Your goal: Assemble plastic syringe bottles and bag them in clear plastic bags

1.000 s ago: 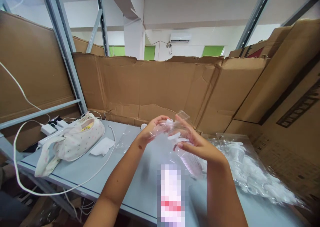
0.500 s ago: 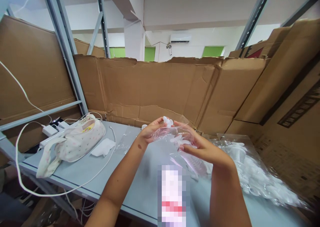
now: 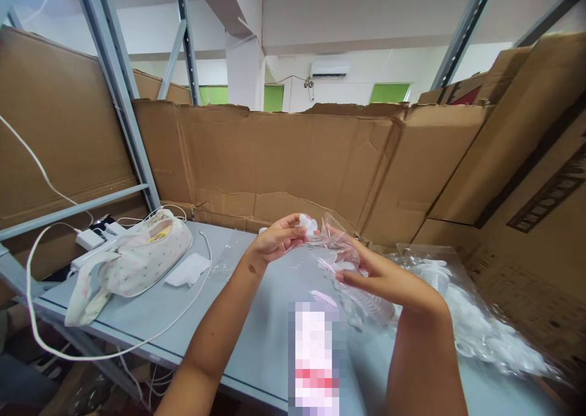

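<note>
Above the grey table (image 3: 137,315), her left hand (image 3: 273,243) pinches 1 small white plastic piece (image 3: 307,224); her right hand (image 3: 373,276) grips a clear plastic bag (image 3: 336,251).

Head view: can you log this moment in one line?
left hand: pinches small white plastic piece | right hand: holds clear plastic bag | grey table

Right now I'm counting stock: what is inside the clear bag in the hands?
The clear bag, held by the right hand and left hand, shows small white plastic pieces through its film. Their number cannot be told; fingers and creases cover part.
</note>
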Motion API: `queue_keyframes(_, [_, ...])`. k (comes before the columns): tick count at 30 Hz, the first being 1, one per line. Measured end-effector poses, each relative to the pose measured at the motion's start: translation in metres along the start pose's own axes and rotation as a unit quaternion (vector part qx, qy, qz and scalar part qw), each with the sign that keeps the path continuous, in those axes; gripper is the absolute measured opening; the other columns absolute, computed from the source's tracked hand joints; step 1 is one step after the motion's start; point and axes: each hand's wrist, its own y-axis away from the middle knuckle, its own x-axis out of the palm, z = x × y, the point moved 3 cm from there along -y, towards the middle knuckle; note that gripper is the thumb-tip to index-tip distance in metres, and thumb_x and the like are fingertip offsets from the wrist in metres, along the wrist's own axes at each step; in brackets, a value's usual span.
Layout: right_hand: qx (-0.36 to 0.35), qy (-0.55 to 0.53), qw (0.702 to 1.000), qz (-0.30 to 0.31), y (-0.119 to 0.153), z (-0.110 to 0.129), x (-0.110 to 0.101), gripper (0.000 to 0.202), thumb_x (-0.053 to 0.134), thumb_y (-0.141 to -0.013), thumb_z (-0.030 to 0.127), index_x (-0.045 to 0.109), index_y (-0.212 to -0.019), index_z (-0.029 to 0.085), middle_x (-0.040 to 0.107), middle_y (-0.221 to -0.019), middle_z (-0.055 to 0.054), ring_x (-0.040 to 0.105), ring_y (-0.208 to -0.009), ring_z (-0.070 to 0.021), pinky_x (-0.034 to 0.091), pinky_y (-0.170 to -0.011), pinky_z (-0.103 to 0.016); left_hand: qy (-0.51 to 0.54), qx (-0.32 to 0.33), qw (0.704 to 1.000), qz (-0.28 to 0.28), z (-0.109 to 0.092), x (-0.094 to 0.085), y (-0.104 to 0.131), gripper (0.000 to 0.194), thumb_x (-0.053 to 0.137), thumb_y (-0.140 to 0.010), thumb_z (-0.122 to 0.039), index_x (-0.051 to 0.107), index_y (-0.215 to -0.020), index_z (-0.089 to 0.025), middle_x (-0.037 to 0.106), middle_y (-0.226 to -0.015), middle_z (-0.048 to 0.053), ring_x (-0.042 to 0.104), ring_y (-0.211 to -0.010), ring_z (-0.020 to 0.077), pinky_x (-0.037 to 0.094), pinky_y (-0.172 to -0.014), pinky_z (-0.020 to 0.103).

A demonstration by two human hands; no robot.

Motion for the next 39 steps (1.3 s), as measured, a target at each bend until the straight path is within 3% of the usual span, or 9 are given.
queue_keyframes(5, [0.018,0.033,0.999,-0.025,0.001,-0.002,-0.005,0.07,0.054,-0.086,0.05,0.032,-0.147,0.026,0.05,-0.14,-0.011,0.059,-0.111,-0.0249,0.055,-0.088,-0.039,0.01,0.046,0.999,0.007,-0.013,-0.006,0.008,0.04,0.082,-0.067,-0.028,0.059,-0.098,-0.017,0.069,-0.097,0.006,0.062,-0.065,0.0052,0.047,-0.066,0.017])
queue_keyframes(10, [0.012,0.064,0.997,-0.038,-0.002,0.006,-0.005,0.057,0.052,-0.087,0.05,0.047,-0.138,0.025,0.058,-0.134,-0.009,0.062,-0.109,-0.0273,0.054,-0.089,-0.042,-0.031,0.046,0.997,0.051,-0.021,-0.008,0.016,0.048,0.084,-0.062,-0.037,0.059,-0.099,-0.018,0.07,-0.096,0.007,0.064,-0.06,0.0098,0.048,-0.057,0.021])
queue_keyframes(17, [-0.025,0.108,0.989,-0.093,-0.001,0.009,-0.005,0.049,0.052,-0.087,0.043,0.052,-0.134,0.027,0.057,-0.136,-0.008,0.056,-0.12,-0.0291,0.045,-0.102,-0.048,-0.091,0.001,0.994,0.066,-0.018,-0.003,0.016,0.042,0.083,-0.063,-0.032,0.062,-0.095,-0.016,0.07,-0.091,0.007,0.065,-0.063,0.0117,0.047,-0.059,0.023])
queue_keyframes(22, [-0.024,0.123,0.988,-0.089,0.0,0.01,-0.006,0.045,0.05,-0.088,0.038,0.053,-0.132,0.027,0.056,-0.137,-0.007,0.055,-0.123,-0.0274,0.043,-0.104,-0.046,-0.165,-0.021,0.983,0.077,-0.021,0.002,0.021,0.036,0.076,-0.073,-0.031,0.061,-0.101,-0.015,0.069,-0.098,0.011,0.067,-0.074,0.015,0.051,-0.069,0.028])
queue_keyframes(27, [-0.017,0.137,0.986,-0.097,-0.002,0.008,-0.007,0.045,0.05,-0.087,0.036,0.054,-0.131,0.027,0.057,-0.136,-0.006,0.056,-0.122,-0.0267,0.044,-0.103,-0.045,-0.233,-0.043,0.969,0.069,-0.024,0.006,0.027,0.031,0.068,-0.08,-0.035,0.056,-0.101,-0.015,0.068,-0.094,0.009,0.069,-0.072,0.0162,0.052,-0.072,0.032])
queue_keyframes(32, [-0.018,0.137,0.985,-0.106,-0.003,0.007,-0.008,0.044,0.05,-0.087,0.033,0.054,-0.131,0.029,0.058,-0.135,-0.005,0.058,-0.119,-0.0263,0.047,-0.1,-0.044,-0.253,-0.035,0.966,0.041,-0.023,0.009,0.028,0.026,0.064,-0.083,-0.035,0.058,-0.099,-0.015,0.065,-0.092,0.005,0.065,-0.073,0.0124,0.052,-0.074,0.03])
queue_keyframes(39, [-0.01,0.128,0.983,-0.128,-0.004,0.006,-0.01,0.044,0.05,-0.086,0.034,0.055,-0.129,0.026,0.058,-0.135,-0.006,0.057,-0.12,-0.0263,0.045,-0.102,-0.045,-0.27,-0.008,0.963,0.021,-0.022,0.011,0.025,0.034,0.056,-0.088,-0.036,0.057,-0.114,-0.014,0.065,-0.079,0.004,0.066,-0.068,0.0127,0.05,-0.067,0.027])
